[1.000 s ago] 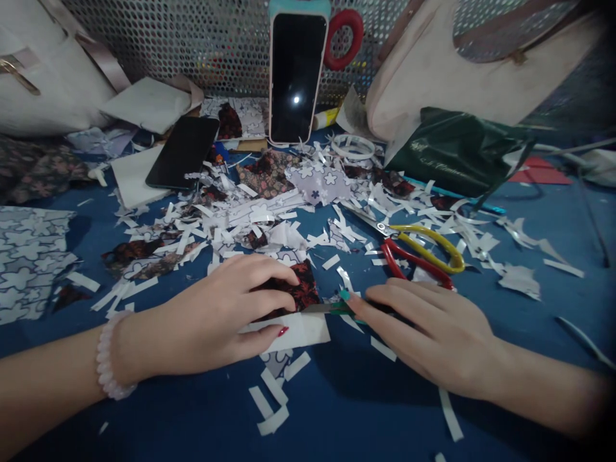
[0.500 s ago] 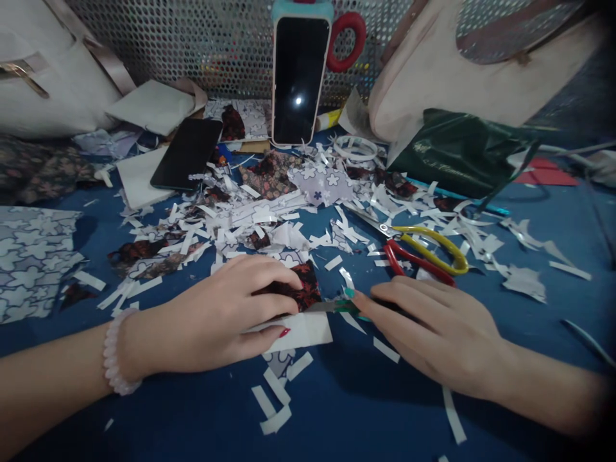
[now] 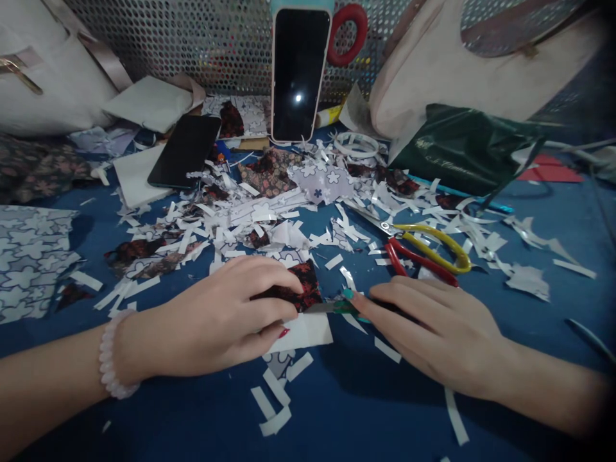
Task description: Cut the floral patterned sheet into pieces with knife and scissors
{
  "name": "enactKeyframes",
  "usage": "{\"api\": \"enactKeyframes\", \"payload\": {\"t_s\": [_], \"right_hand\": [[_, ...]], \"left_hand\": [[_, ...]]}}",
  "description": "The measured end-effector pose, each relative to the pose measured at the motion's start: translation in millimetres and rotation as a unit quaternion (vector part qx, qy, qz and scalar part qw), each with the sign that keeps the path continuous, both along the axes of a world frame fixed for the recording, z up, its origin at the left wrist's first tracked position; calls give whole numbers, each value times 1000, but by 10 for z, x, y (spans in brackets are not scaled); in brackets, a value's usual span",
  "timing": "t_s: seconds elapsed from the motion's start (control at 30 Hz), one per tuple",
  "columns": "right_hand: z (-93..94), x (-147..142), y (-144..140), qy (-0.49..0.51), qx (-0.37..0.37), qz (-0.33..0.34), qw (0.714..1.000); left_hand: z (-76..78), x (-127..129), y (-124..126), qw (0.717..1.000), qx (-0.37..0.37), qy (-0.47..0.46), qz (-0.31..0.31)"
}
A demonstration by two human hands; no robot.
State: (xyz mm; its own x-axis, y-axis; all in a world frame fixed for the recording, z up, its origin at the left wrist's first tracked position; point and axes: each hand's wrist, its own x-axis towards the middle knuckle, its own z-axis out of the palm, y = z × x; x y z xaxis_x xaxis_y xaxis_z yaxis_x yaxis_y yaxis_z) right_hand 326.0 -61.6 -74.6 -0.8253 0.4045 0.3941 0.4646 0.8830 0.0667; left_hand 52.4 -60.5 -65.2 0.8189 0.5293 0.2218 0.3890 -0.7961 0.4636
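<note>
My left hand (image 3: pixel 221 317) has its fingers curled over a dark piece with red flowers (image 3: pixel 308 282), thumb near a white strip (image 3: pixel 308 330). The piece and strip lie against each other on the blue table, partly hidden under the fingers. From the right, my right hand (image 3: pixel 428 330) is closed on a green-handled blade (image 3: pixel 344 307). Its thin metal part lies along the edge between dark piece and white strip; whether it is a knife or scissors I cannot tell. Scissors with yellow and red handles (image 3: pixel 423 250) lie just beyond my right hand.
Many white strips and patterned scraps (image 3: pixel 322 183) cover the blue table (image 3: pixel 360 417). A phone (image 3: pixel 301 77) stands upright at the back; another phone (image 3: pixel 185 151) lies left. Pale bags (image 3: pixel 43 77) flank both sides, with a dark green pouch (image 3: pixel 457 154) at right.
The view has shifted very slightly. Both hands, the blade and the dark piece stay in nearly the same place.
</note>
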Motion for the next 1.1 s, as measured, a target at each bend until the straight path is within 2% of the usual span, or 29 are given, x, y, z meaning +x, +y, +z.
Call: {"api": "enactKeyframes", "payload": {"t_s": [0.57,1.1], "right_hand": [[-2,10,1,26,-13,-3,1000],[61,13,37,-2,-35,29,999]], "left_hand": [[24,16,2,999,-20,19,25],[48,36,54,999,-31,25,11]]}}
